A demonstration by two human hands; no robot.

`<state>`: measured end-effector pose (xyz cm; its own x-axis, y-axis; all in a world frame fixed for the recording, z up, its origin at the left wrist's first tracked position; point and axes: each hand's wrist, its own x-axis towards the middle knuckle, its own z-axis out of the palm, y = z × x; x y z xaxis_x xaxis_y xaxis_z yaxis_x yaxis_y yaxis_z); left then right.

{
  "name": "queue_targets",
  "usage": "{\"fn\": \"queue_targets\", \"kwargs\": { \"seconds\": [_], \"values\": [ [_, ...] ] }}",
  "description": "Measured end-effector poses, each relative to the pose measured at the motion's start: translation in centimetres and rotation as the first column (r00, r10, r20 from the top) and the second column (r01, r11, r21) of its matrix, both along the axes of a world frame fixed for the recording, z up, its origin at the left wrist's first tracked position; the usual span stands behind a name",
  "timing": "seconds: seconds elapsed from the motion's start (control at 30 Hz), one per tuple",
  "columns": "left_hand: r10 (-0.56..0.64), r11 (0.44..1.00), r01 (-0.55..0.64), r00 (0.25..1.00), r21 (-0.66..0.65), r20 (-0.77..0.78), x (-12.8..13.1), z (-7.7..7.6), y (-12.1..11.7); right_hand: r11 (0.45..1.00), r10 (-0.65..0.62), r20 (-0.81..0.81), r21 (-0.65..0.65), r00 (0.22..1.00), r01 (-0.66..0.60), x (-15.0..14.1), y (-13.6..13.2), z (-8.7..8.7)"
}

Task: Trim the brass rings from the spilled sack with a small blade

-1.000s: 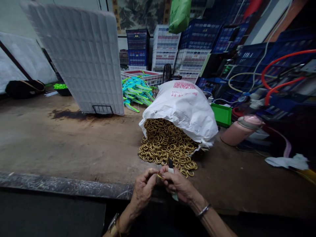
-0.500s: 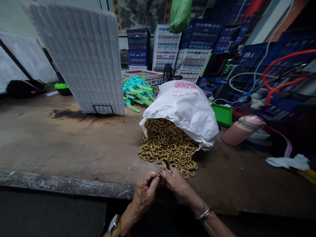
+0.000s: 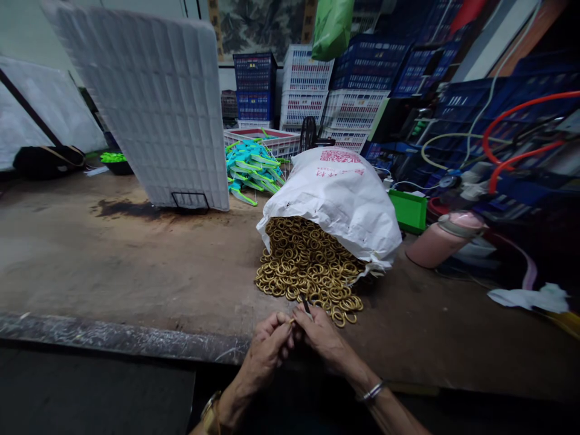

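My left hand (image 3: 267, 347) is closed in a pinch on a small gold ring (image 3: 291, 321), of which only a bit shows at the fingertips. Close beside it, my right hand (image 3: 324, 335) is wrapped round a slim, dark tool (image 3: 306, 304); its top sticks out past the thumb, and its working end is hidden. Both hands are over the front edge of the table, fingertips almost touching. Just beyond them, a heap of gold rings (image 3: 303, 266) spills from the mouth of a white woven sack (image 3: 338, 199) lying on its side.
A tall white ribbed panel (image 3: 158, 109) stands at the left on the wooden table (image 3: 136, 266). Turquoise and green plastic pieces (image 3: 254, 166) lie behind the sack. To the right are a green tray (image 3: 406, 211) and a pink bottle (image 3: 444, 238). Stacked crates (image 3: 306, 78) fill the back.
My left hand has turned a little at the wrist, and its fingers have shifted around the ring. My right hand has barely moved, with the dark tool tilted slightly.
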<state>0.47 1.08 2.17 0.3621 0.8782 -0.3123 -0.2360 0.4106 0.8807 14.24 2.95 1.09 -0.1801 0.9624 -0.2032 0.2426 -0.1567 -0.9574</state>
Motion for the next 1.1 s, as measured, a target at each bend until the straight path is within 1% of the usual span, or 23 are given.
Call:
{"fn": "queue_targets", "kwargs": {
  "seconds": [0.23,0.37,0.43,0.53,0.6,0.67,0.77,0.87,0.9,0.97,1.03,1.1],
  "values": [
    [-0.001,1.000,0.003,0.999,-0.026,0.052,0.1,-0.2,0.0,0.999,0.000,-0.002,0.051,1.000,0.000,0.3,0.0,-0.1],
    [0.012,1.000,-0.012,1.000,-0.023,0.017,0.1,-0.3,0.1,0.996,-0.014,0.028,0.090,1.000,0.012,0.3,0.0,0.2],
    [0.008,1.000,-0.008,1.000,0.000,-0.015,0.1,-0.5,0.1,0.993,-0.031,0.061,0.117,0.998,0.023,0.2,0.0,0.5],
    [0.006,0.999,-0.003,0.998,0.053,-0.064,0.0,-0.7,0.2,0.982,-0.071,0.154,0.182,0.986,0.042,0.0,-0.1,0.8],
    [0.008,0.998,-0.003,0.996,0.064,-0.090,-0.1,-0.6,0.2,0.977,-0.076,0.212,0.211,0.974,0.030,0.0,-0.1,0.9],
    [0.006,0.999,-0.001,0.996,0.047,-0.093,-0.1,-0.3,0.2,0.978,-0.061,0.234,0.210,0.970,0.011,-0.1,-0.1,0.9],
    [0.007,1.000,-0.007,0.998,-0.003,-0.065,-0.1,0.0,0.2,0.979,-0.042,0.206,0.201,0.978,0.000,-0.1,0.0,0.8],
    [0.017,0.999,-0.018,1.000,-0.033,-0.021,-0.2,0.0,0.1,0.973,-0.061,0.196,0.229,0.979,0.014,-0.1,0.0,0.8],
    [0.024,0.999,-0.024,1.000,-0.036,-0.009,-0.2,0.0,0.1,0.970,-0.073,0.220,0.244,0.973,0.018,-0.1,-0.1,0.9],
    [0.042,0.999,-0.041,0.999,-0.036,0.003,-0.2,-0.1,0.1,0.961,-0.088,0.318,0.276,0.944,-0.004,0.0,-0.3,1.1],
    [0.064,0.998,-0.064,0.998,-0.028,-0.003,-0.2,-0.2,0.1,0.951,-0.068,0.453,0.298,0.889,-0.080,-0.1,-0.7,1.1],
    [0.087,0.996,-0.087,0.996,0.002,-0.007,-0.1,-0.3,0.1,0.941,-0.026,0.576,0.290,0.817,-0.175,-0.2,-1.2,1.0]
  ]
}}
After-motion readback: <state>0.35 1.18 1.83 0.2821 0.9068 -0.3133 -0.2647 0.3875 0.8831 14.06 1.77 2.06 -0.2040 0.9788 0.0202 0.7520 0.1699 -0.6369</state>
